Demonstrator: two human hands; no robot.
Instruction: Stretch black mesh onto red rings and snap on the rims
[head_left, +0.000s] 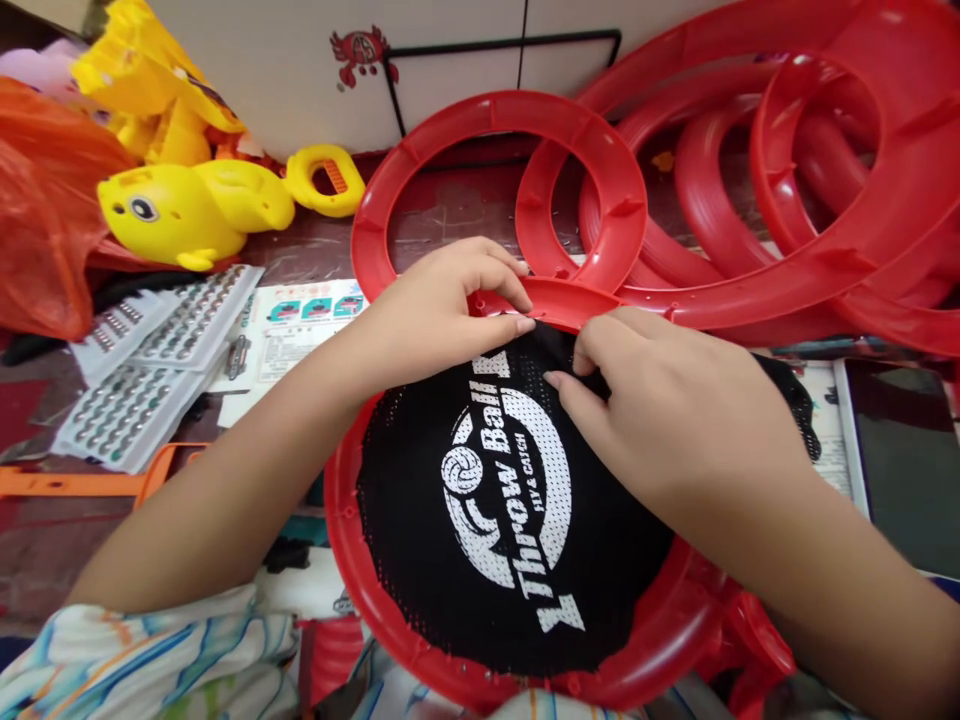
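Note:
A round black mesh cloth [420, 500] printed with white "Throw Ball" lettering lies across a red plastic ring [346, 540] in front of my body. At the ring's far edge, my left hand [457, 300] is closed over the red rim, its thumb against the edge of the cloth. My right hand [667, 410] is closed just to the right, with thumb and bent fingers pinching the black mesh near the rim. The fingertips of my right hand are partly hidden behind its knuckles. Along the near side, the cloth's edge lies inside the red rim.
More red plastic rings [495, 110] are heaped at the back and right. A yellow duck-like toy part [195, 205], an orange bag [52, 200] and trays of small round metal pieces [112, 410] are at left. A dark-screened tablet [907, 460] lies at right.

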